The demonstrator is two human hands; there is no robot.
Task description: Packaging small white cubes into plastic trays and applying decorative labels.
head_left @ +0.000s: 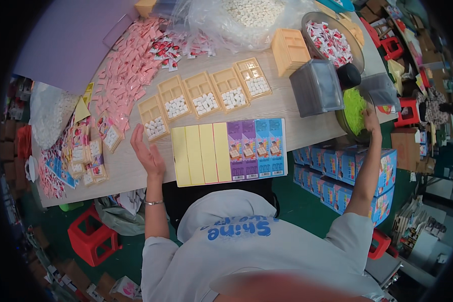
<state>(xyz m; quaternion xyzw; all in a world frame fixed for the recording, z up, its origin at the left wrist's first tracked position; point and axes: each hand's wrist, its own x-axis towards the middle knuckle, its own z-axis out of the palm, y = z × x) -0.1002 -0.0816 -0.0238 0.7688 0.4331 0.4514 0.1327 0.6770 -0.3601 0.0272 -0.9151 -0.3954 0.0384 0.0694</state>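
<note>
My left hand (147,153) is open, fingers spread, beside the leftmost cream compartment tray (147,106). Several such trays run in a slanting row, each with small white pieces (176,107) in its near compartment. At the table's right edge, my right hand (371,121) is closed at the outer rim of a bowl (343,122) of bright green shreds (355,106); its fingertips are partly hidden. Between my arms lies a row of overlapping printed cards (231,151), yellow on the left, then purple and blue.
Pink sachets (123,70) cover the far left of the table. A clear bag (206,22) of white pieces lies at the back. A grey plastic box (314,88), stacked cream trays (290,50) and a bowl of red-white sachets (329,43) stand right. Filled packs (85,151) pile left.
</note>
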